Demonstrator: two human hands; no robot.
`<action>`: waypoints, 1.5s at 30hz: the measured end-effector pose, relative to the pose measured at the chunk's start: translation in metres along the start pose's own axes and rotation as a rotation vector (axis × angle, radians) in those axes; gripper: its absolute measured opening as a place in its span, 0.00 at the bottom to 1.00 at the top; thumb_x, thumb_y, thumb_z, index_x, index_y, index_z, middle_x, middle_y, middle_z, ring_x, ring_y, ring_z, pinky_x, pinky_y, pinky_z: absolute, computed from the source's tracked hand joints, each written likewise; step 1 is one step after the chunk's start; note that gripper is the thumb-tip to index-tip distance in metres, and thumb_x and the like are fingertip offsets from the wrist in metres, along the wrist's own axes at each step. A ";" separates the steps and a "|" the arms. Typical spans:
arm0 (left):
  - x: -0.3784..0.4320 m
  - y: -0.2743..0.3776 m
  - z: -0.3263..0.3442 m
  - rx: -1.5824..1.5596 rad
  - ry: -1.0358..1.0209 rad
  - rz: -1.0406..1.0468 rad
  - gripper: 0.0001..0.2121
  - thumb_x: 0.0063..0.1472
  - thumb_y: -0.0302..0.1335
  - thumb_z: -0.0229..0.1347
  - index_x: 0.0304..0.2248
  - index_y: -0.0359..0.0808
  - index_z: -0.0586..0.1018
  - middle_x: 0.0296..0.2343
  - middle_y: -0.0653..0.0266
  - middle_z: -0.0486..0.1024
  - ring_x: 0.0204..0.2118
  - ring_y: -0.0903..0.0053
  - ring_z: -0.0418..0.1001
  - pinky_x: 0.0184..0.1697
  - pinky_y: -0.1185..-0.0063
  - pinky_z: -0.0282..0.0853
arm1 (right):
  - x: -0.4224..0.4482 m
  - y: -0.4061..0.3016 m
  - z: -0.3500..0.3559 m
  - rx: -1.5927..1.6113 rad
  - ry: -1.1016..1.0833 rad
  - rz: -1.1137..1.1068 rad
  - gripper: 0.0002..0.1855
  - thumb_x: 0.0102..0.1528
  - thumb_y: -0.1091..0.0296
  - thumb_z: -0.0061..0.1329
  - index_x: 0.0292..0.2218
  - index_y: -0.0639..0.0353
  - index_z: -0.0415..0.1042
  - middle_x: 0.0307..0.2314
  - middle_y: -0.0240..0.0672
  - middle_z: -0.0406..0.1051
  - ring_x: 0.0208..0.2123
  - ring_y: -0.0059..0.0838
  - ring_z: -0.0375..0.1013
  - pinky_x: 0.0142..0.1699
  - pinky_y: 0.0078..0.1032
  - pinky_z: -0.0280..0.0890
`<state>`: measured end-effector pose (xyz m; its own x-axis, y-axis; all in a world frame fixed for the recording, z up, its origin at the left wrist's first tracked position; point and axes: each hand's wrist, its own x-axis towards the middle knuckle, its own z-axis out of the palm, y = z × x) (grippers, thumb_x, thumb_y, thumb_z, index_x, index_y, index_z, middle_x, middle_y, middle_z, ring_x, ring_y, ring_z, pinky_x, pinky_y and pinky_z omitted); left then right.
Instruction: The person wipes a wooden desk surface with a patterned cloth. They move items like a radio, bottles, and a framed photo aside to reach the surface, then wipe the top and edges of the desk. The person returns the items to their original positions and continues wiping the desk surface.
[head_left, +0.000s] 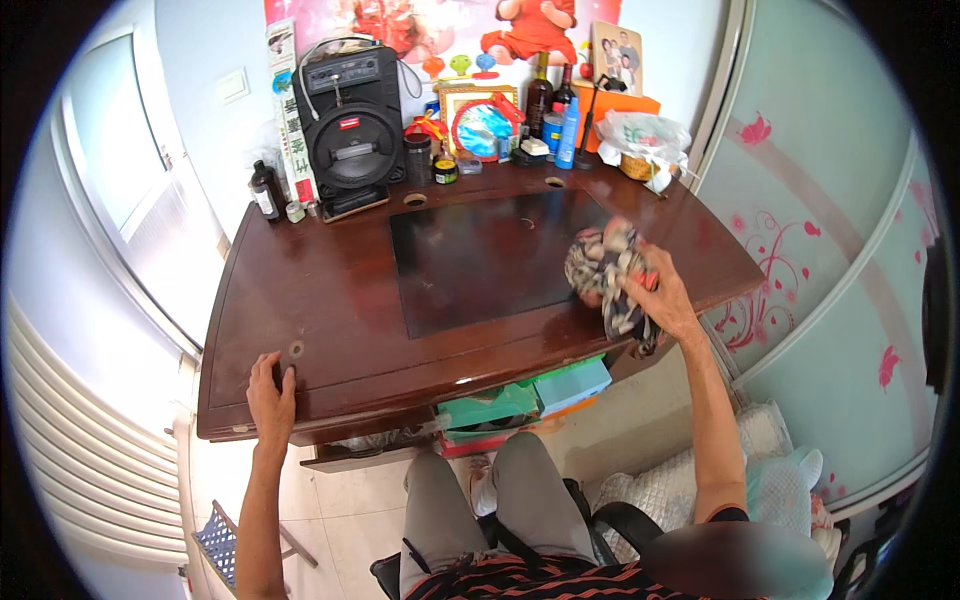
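Observation:
My right hand (664, 296) grips a crumpled patterned cloth (600, 262) in black, cream and red. The cloth is over the right edge of a black inset panel (487, 259) in a dark red wooden desk (315, 277), and part of it hangs towards the front edge. It looks slightly blurred. My left hand (274, 394) rests at the desk's front left, fingers apart and holding nothing, beside a small round mark (296, 349) on the wood.
At the desk's back stand a black speaker (352, 120), a dark bottle (268, 191), jars, a framed picture, wine bottles, a blue spray can (568, 135) and a basket (637, 166) under a plastic bag. Below the front edge, an open drawer (367, 457) and green and blue boxes (574, 386) show.

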<state>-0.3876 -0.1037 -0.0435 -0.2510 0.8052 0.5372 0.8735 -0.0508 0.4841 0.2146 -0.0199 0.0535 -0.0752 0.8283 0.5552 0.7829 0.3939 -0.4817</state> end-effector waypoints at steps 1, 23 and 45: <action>-0.001 -0.004 -0.002 0.081 0.019 0.022 0.15 0.62 0.30 0.56 0.48 0.37 0.75 0.49 0.53 0.72 0.53 0.59 0.68 0.56 0.66 0.61 | 0.004 0.027 0.009 -0.135 -0.080 -0.113 0.37 0.51 0.47 0.61 0.56 0.56 0.67 0.54 0.54 0.63 0.52 0.53 0.67 0.56 0.41 0.64; -0.008 0.009 -0.003 0.251 0.123 0.030 0.12 0.60 0.29 0.56 0.44 0.38 0.77 0.47 0.60 0.74 0.52 0.63 0.70 0.53 0.68 0.61 | 0.042 -0.115 0.205 0.142 -0.454 -0.602 0.34 0.42 0.56 0.60 0.51 0.46 0.68 0.55 0.42 0.62 0.57 0.46 0.61 0.59 0.45 0.55; -0.010 0.015 -0.004 0.117 0.320 0.040 0.17 0.66 0.30 0.48 0.53 0.36 0.70 0.51 0.53 0.70 0.54 0.59 0.67 0.55 0.68 0.59 | 0.027 -0.267 0.317 0.312 -0.545 -0.799 0.32 0.43 0.59 0.61 0.51 0.45 0.69 0.57 0.42 0.61 0.58 0.49 0.60 0.62 0.47 0.51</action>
<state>-0.3733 -0.1148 -0.0393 -0.3172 0.5766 0.7529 0.9226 0.0039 0.3857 -0.1922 0.0236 -0.0177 -0.8382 0.3156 0.4448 0.1901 0.9335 -0.3041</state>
